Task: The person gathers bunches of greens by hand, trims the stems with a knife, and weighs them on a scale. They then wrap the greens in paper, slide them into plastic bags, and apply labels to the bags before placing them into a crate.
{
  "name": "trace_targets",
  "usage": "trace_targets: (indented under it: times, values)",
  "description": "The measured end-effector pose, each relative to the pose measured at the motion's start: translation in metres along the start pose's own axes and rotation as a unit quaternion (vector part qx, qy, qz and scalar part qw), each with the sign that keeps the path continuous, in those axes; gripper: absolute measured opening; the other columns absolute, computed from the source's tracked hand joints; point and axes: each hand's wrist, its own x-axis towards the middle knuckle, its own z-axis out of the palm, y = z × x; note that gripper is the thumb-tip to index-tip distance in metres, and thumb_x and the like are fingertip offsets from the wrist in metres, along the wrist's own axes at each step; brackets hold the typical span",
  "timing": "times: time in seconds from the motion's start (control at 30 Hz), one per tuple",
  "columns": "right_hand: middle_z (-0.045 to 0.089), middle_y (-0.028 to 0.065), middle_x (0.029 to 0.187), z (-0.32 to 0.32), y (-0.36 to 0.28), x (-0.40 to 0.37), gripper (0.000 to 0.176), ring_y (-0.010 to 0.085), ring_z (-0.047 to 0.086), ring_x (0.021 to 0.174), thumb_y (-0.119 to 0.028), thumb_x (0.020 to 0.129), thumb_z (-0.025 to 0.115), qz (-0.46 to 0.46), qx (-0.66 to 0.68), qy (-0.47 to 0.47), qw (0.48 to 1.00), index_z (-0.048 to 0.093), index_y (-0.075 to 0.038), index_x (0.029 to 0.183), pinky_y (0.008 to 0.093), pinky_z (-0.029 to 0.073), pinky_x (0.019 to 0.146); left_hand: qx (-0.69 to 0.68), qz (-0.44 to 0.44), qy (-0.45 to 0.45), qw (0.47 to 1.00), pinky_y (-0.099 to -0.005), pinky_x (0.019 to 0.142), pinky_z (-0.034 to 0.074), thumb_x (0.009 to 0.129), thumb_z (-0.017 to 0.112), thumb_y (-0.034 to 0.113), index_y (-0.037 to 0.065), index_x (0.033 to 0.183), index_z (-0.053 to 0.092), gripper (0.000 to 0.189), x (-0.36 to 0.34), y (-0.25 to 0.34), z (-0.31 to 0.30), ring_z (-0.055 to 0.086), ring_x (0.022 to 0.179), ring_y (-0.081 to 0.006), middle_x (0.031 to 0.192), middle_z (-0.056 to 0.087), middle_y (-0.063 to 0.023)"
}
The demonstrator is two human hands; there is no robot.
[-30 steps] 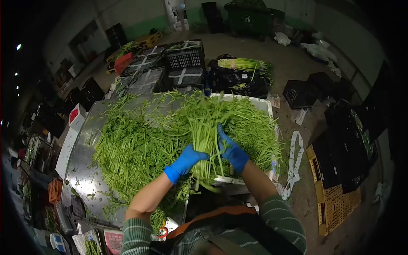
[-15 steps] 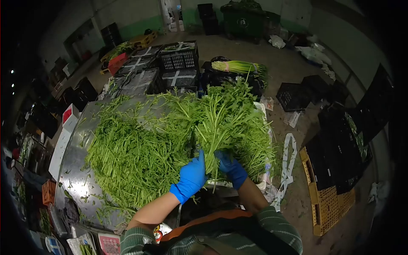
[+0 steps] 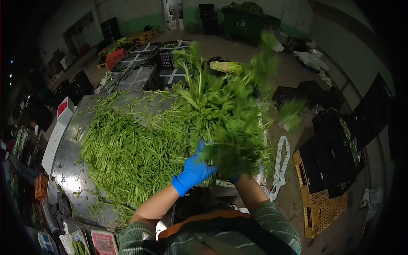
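Bunch of leafy greens (image 3: 225,114) is up, stems clasped in the gloved left hand (image 3: 195,170). The right hand (image 3: 238,178) is buried under leaves, grip unclear. One bunch gathered; at nine o'clock a big loose heap (image 3: 127,148) waits on the steel table (image 3: 72,178).

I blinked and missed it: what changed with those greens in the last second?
The bunch of greens rose from the pile and tipped upright, its leaves blurred with motion. The left hand still grips its stems; the right hand is now hidden behind it. The pile and metal table stayed put.
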Motion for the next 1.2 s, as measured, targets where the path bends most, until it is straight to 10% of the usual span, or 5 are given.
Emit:
trace_targets:
  times: [0.13, 0.37, 0.5, 0.93, 1.2]
  values:
    - [0.047, 0.0110, 0.113, 0.032, -0.014, -0.016, 0.036, 0.0238, 0.046, 0.104, -0.006, 0.079, 0.048, -0.144, -0.561, -0.023, 0.815, 0.043, -0.006, 0.115, 0.0319, 0.037, 0.088, -0.059, -0.174, -0.263, 0.947, -0.0365, 0.074, 0.043, 0.073, 0.044, 0.060, -0.009, 0.128, 0.007, 0.096, -0.001, 0.015, -0.017, 0.055, 0.081, -0.0364, 0.089, 0.053, -0.0298]
    - [0.050, 0.0120, 0.109, 0.034, -0.042, -0.031, 0.036, 0.0216, 0.049, 0.099, -0.008, 0.079, 0.049, -0.056, -0.417, 0.080, 0.904, 0.043, -0.002, 0.114, 0.0311, 0.038, 0.086, -0.325, -0.100, -0.190, 0.921, -0.0320, 0.082, 0.042, 0.076, 0.055, 0.044, 0.002, 0.129, 0.021, 0.076, -0.003, 0.007, -0.054, 0.054, 0.094, -0.0330, 0.100, 0.056, -0.0192]
    - [0.050, 0.0116, 0.109, 0.027, -0.064, -0.023, 0.040, 0.0229, 0.050, 0.098, -0.023, 0.084, 0.045, 0.084, -0.017, -0.002, 0.996, 0.041, -0.002, 0.117, 0.0317, 0.040, 0.085, 0.092, 0.066, 0.152, 0.982, -0.0378, 0.092, 0.034, 0.068, 0.066, 0.032, 0.011, 0.128, 0.029, 0.074, -0.011, -0.035, -0.092, 0.042, 0.112, -0.0300, 0.122, 0.043, -0.0141]
    - [0.051, 0.0128, 0.109, 0.081, -0.047, 0.010, 0.037, 0.0222, 0.052, 0.096, -0.023, 0.085, 0.041, 0.293, -0.012, -0.195, 0.936, 0.043, -0.001, 0.116, 0.0303, 0.042, 0.082, 0.249, 0.368, -0.116, 0.888, -0.0457, 0.101, 0.017, 0.070, 0.044, 0.003, 0.015, 0.129, 0.027, 0.062, 0.048, 0.029, -0.143, 0.020, 0.126, -0.0260, 0.136, 0.021, -0.0091]
    - [0.052, 0.0139, 0.108, 0.091, -0.037, -0.005, 0.035, 0.0214, 0.053, 0.094, -0.021, 0.086, 0.041, 0.336, -0.024, -0.231, 0.913, 0.045, -0.002, 0.115, 0.0293, 0.044, 0.080, -0.011, 0.284, -0.248, 0.926, -0.0428, 0.102, 0.012, 0.057, 0.024, 0.082, 0.002, 0.132, 0.010, 0.111, -0.001, -0.024, -0.107, 0.017, 0.126, -0.0280, 0.136, 0.018, -0.0160]
